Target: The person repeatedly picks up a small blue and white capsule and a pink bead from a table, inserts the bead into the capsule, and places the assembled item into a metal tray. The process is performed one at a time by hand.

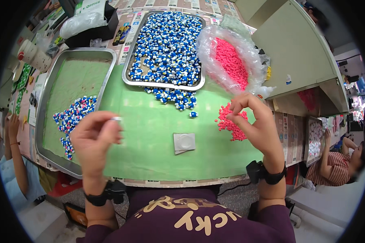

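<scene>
My left hand (94, 137) is raised over the green mat, thumb and fingers pinched on a small white piece (116, 118); most of it is hidden by the fingers. To the right, my right hand (257, 125) hovers at a heap of small pink pieces (230, 126). Its thumb and forefinger are curled together, and I cannot make out what is between them. A few blue-and-white pieces (178, 99) have spilled in front of the full tray, with a single one (194, 115) lying nearest me. Between my hands lies a small white square pad (185, 141) with a round mark.
A metal tray (130, 77) heaped with blue-and-white pieces stands at the back. Another metal tray (40, 121) at left holds blue, white and pink ones. An open plastic bag (209, 44) of pink pieces adjoins a grey cabinet (292, 52). People sit at both sides.
</scene>
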Motion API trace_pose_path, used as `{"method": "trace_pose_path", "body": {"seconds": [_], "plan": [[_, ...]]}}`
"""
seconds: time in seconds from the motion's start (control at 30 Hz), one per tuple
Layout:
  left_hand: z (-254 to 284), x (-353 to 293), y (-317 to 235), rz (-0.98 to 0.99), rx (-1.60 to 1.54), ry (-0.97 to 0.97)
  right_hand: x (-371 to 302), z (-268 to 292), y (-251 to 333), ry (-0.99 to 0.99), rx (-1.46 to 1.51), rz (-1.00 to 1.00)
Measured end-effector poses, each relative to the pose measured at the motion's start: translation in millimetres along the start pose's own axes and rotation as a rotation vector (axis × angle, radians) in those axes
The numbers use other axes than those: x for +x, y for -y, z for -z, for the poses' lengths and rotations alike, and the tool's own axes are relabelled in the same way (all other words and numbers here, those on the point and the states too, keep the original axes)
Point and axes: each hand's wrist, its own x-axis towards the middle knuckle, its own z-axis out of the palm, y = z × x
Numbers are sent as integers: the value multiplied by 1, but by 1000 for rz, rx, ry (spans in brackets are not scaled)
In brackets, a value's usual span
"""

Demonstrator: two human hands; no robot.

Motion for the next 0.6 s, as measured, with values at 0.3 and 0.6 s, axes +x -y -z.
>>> {"method": "trace_pose_path", "body": {"seconds": [0.3,0.6], "plan": [[115,-4,15,17,794,-436,-24,-10,-18,163,-463,88],[71,15,-7,-112,1053,-383,-19,-21,-20,195,-457,144]]}}
